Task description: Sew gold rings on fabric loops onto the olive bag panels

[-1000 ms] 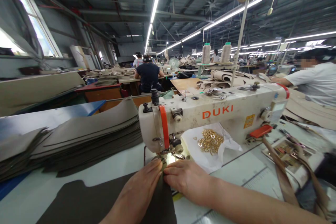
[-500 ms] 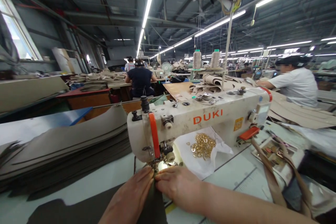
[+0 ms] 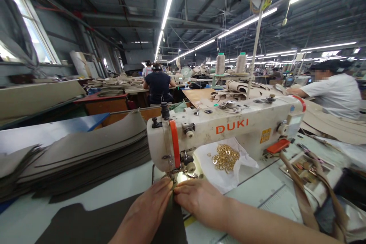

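Note:
A cream DUKI sewing machine (image 3: 228,129) stands on the white table. Its needle area (image 3: 178,171) is lit just beyond my fingertips. A dark grey-brown fabric piece (image 3: 94,225) lies on the table and runs up under the presser foot. My left hand (image 3: 150,209) lies on the fabric left of the seam line, fingers together and pressed down. Right beside it, my right hand (image 3: 200,200) presses the fabric's edge with its fingers closed together, touching the left fingertips.
A stack of grey cut fabric panels (image 3: 77,156) lies at the left. Gold metal rings (image 3: 225,157) sit on white paper behind the needle. Tan straps (image 3: 303,194) hang at the right. A person in white (image 3: 334,89) works at right; another person (image 3: 158,84) sits ahead.
The view has shifted slightly, first left then back right. Both hands stay pressed on the fabric at the needle, in nearly the same pose.

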